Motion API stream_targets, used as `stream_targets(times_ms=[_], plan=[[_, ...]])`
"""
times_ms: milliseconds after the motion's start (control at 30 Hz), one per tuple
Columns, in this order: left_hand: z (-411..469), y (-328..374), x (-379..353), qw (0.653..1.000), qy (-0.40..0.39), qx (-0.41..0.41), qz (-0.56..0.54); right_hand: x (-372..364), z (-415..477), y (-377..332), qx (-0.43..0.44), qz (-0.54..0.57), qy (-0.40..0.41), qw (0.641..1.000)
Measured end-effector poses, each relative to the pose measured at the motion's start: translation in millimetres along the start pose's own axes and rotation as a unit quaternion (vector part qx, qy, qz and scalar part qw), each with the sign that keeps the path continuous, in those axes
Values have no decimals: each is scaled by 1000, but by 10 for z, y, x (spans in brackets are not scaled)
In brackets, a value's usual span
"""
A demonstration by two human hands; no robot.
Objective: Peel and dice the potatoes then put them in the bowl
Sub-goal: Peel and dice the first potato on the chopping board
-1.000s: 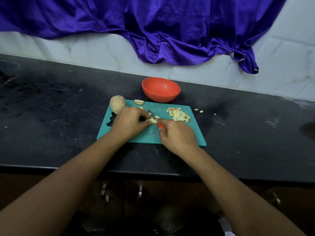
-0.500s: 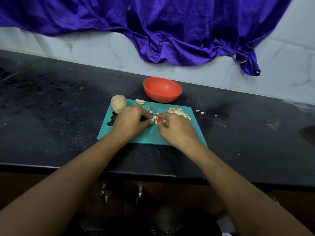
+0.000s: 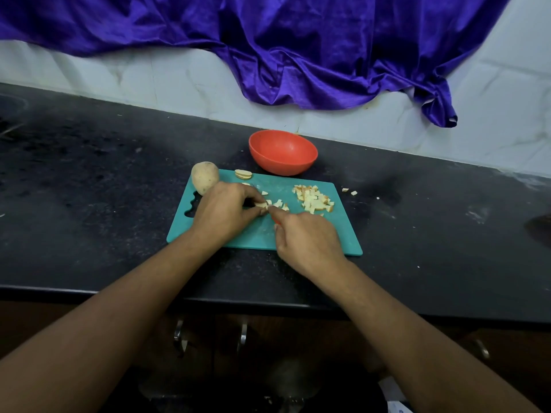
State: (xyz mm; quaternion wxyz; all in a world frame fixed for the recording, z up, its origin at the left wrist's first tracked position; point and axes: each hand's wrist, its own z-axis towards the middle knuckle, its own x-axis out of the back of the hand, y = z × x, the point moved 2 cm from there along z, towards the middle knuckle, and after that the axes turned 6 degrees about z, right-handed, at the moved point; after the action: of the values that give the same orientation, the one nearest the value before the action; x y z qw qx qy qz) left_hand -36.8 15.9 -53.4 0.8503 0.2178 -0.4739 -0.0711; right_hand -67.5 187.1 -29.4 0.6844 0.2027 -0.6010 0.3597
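Observation:
On the teal cutting board [image 3: 343, 234] my left hand [image 3: 223, 210] pinches a small piece of potato [image 3: 262, 205] between thumb and fingertips. My right hand [image 3: 307, 236] grips a red-handled knife [image 3: 275, 217]; its blade is mostly hidden and meets that piece. A few fresh cubes [image 3: 278, 203] lie just beyond. A pile of diced potato [image 3: 314, 198] sits on the board's right part. A whole unpeeled potato [image 3: 205, 177] rests at the board's far left corner, with stacked slices [image 3: 243, 174] near the far edge. The red bowl [image 3: 283, 152] stands behind the board and looks empty.
Two stray cubes [image 3: 349, 191] lie on the black counter [image 3: 89, 189] right of the board. White tiled wall and hanging purple cloth [image 3: 298, 55] stand behind. The counter's front edge runs under my forearms, with cabinet handles [image 3: 179, 338] below.
My right hand has drawn back toward me and to the right with the knife, uncovering the diced pile. More small cubes lie beside my left fingertips.

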Motion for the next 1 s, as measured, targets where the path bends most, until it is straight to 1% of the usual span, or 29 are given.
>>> stream_targets(times_ms=[167,233,300,367,433,733,1000], plan=[[-1,14,15,1000,-14,21,-5,59,9,156,-58,59,-5,997],[-3,23,27,999,-19,28,-10,62,20,175,-71,76,-11,995],[-2,17,29,999,-20,35,-18,85,37,187,-87,118,-17,989],[1,8,35,999,-23,38,-27,131,52,191,-101,149,-10,984],[1,-3,32,998,-26,38,-35,179,58,155,-103,155,-1,983],[6,-20,22,998,-14,27,-51,214,129,-104,-68,88,-9,994],[12,-29,7,998,-4,28,-49,-19,-43,-115,1,2,7,1000]])
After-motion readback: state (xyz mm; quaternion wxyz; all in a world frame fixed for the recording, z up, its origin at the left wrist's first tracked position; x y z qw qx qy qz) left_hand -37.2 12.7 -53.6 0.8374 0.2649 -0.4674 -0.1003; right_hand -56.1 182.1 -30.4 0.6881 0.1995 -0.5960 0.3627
